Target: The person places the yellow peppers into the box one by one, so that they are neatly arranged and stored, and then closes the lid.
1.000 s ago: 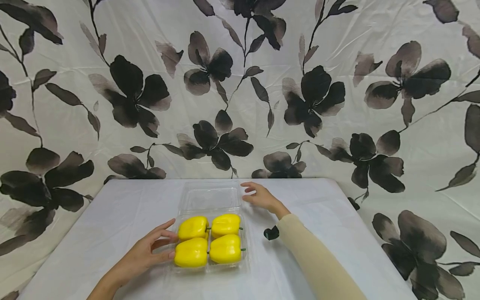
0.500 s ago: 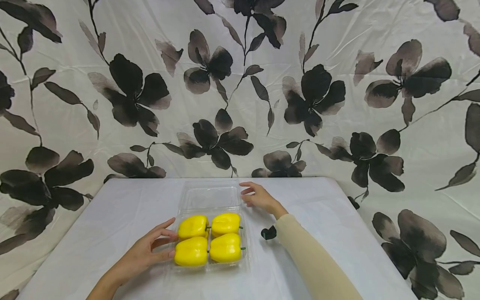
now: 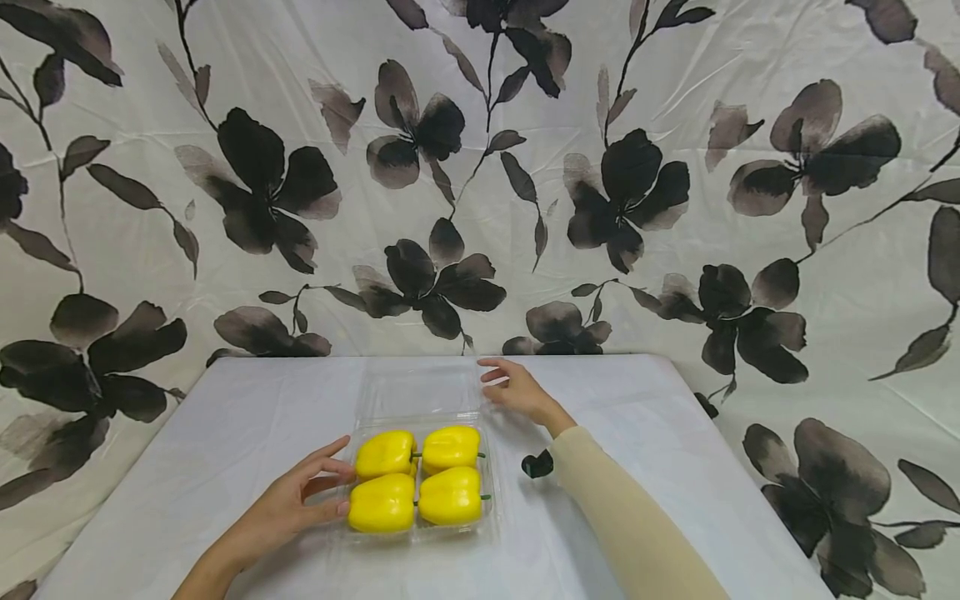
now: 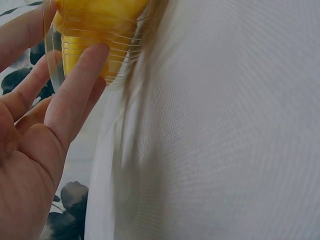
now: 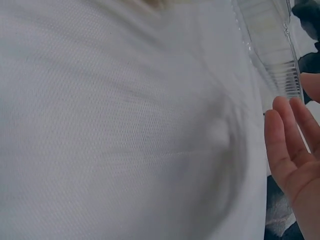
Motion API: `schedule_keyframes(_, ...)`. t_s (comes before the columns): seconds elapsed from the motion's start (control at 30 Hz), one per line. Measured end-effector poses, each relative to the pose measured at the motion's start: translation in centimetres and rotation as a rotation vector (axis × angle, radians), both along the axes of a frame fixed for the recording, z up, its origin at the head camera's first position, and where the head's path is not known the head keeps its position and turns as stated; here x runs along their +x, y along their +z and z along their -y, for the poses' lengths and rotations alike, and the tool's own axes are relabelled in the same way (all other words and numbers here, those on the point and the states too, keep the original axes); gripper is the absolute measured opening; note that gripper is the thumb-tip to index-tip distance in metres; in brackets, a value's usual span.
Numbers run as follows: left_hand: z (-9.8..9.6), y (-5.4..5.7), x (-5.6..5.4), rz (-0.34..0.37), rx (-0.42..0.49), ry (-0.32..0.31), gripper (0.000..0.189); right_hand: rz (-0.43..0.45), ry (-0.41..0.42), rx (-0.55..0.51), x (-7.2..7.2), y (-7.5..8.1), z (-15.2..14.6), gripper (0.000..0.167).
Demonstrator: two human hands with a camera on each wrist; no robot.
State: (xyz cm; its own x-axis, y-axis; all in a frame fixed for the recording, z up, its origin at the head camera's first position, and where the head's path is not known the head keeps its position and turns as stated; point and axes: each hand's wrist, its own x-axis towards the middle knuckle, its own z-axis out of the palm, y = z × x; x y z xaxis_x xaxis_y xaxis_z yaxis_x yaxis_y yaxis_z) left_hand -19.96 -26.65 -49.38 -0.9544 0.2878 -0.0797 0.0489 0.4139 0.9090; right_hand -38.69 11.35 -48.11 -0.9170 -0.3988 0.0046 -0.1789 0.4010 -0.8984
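A clear plastic clamshell container (image 3: 492, 521) lies open on the table with several yellow bell peppers (image 3: 451, 496) in its base, their green stems pointing right. Its clear lid (image 3: 416, 390) is folded back toward the far table edge. My left hand (image 3: 288, 500) rests at the left side of the base, fingers spread. In the left wrist view, a fairly straight finger lies against the ribbed wall (image 4: 122, 62). My right hand (image 3: 522, 395) is beside the lid's right edge, fingers slightly bent and fingertips right at the rim. The right wrist view shows them near the lid's ribbed corner (image 5: 286, 76).
A white cloth covers the table (image 3: 637, 500). Behind it hangs a white backdrop (image 3: 517, 225) with dark flowers. A small black object (image 3: 537, 465) shows beside the right sleeve (image 3: 626, 517).
The lid looks slightly shifted, its panel outline fainter and its hinge line a little farther back. My right hand has edged slightly back and left; my left hand and the peppers stay put.
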Motion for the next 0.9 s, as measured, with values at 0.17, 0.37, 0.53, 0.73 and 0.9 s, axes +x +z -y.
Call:
schedule_keyframes(0.17,0.1,0.0,0.0,-0.003,0.005,-0.005,0.046,-0.048,-0.003,-0.004,0.0,0.0,0.0,0.055)
schedule_keyframes(0.37,0.1,-0.1,0.0,-0.001,0.01,-0.01,0.046,-0.088,-0.014,-0.013,0.2,0.1,-0.1,0.056)
schedule_keyframes(0.53,0.1,0.0,0.0,-0.004,0.018,-0.01,0.046,-0.123,-0.024,-0.007,0.3,0.7,-0.1,0.058)
schedule_keyframes(0.73,0.2,0.0,0.1,-0.015,0.012,-0.017,0.045,-0.162,-0.034,-0.018,0.7,1.5,-0.1,0.06)
schedule_keyframes(0.9,0.1,-0.2,0.1,0.017,0.007,0.005,0.046,-0.203,-0.02,-0.016,1.0,2.0,-0.2,0.063)
